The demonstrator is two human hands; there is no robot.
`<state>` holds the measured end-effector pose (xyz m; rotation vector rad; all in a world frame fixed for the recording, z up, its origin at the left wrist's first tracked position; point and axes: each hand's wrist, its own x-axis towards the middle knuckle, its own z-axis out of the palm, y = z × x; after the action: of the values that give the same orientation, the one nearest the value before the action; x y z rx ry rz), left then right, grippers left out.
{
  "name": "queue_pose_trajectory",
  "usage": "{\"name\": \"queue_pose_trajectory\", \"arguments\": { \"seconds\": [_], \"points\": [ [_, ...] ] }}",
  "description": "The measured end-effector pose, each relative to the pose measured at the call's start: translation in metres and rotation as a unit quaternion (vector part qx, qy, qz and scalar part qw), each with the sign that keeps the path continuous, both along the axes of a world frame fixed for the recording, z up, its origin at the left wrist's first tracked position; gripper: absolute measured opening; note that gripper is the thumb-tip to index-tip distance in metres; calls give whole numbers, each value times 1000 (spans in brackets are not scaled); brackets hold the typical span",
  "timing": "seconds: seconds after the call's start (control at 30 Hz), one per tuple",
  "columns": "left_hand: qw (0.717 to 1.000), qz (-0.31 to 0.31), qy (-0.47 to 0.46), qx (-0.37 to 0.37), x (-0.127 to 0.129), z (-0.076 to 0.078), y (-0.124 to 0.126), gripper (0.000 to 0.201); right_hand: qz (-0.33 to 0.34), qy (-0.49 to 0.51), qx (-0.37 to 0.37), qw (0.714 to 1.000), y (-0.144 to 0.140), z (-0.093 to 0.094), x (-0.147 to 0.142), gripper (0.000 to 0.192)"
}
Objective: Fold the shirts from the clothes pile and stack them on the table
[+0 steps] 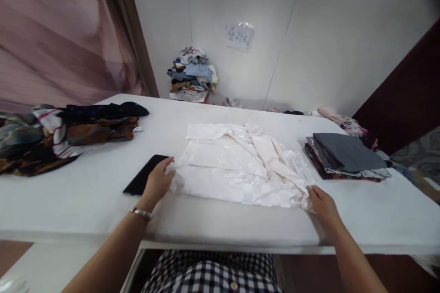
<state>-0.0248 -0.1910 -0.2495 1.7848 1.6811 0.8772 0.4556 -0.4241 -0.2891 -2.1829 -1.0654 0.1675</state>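
Note:
A white shirt (227,165) lies spread across the middle of the table, partly folded over, with its right end bunched and wrinkled. At its left end is my left hand (158,182), thumb and forefinger at the fabric's edge and closed on it as far as I can see. My right hand (322,203) pinches the lower right corner of the shirt between thumb and fingers. Just beyond my left hand lies a flat black board (142,178), partly covered by that hand.
A loose heap of dark and patterned clothes (92,130) lies on the left of the white table (240,229). Folded garments, a grey one (347,151) on top, are stacked at right. Behind the table rises a clothes pile (194,73), beside a wall sign (239,36).

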Motion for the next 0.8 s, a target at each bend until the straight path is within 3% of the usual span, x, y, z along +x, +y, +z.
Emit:
{"name": "queue_pose_trajectory", "arguments": {
  "seconds": [0.17, 0.23, 0.33, 0.43, 0.53, 0.63, 0.7, 0.8],
  "points": [
    [983, 11, -129, 132, 7, 7, 6, 53, -44, 89, 31, 995, -5, -2, 6, 40],
    [990, 11, -70, 121, 11, 4, 12, 54, -63, 109, 35, 991, -6, 0, 5, 42],
    [995, -11, 95, 41, 14, -5, 12, 58, -59, 124, 39, 990, -7, 6, 0, 43],
    [975, -29, 206, 73, 14, -13, 1, 55, -37, 137, 26, 990, -8, 17, -8, 45],
    [955, -64, 244, 155, 17, -16, -12, 49, -19, 129, -13, 991, -4, 23, -10, 49],
    [936, -157, 244, 197, 21, -17, -19, 48, 11, 98, -41, 994, 5, 23, -8, 45],
    [925, -208, 265, 176, 24, -20, -18, 49, 17, 79, -24, 996, 9, 19, -6, 43],
    [917, -215, 316, 110, 25, -28, -14, 51, -24, 83, 39, 996, 10, 13, -8, 44]
  ]
}}
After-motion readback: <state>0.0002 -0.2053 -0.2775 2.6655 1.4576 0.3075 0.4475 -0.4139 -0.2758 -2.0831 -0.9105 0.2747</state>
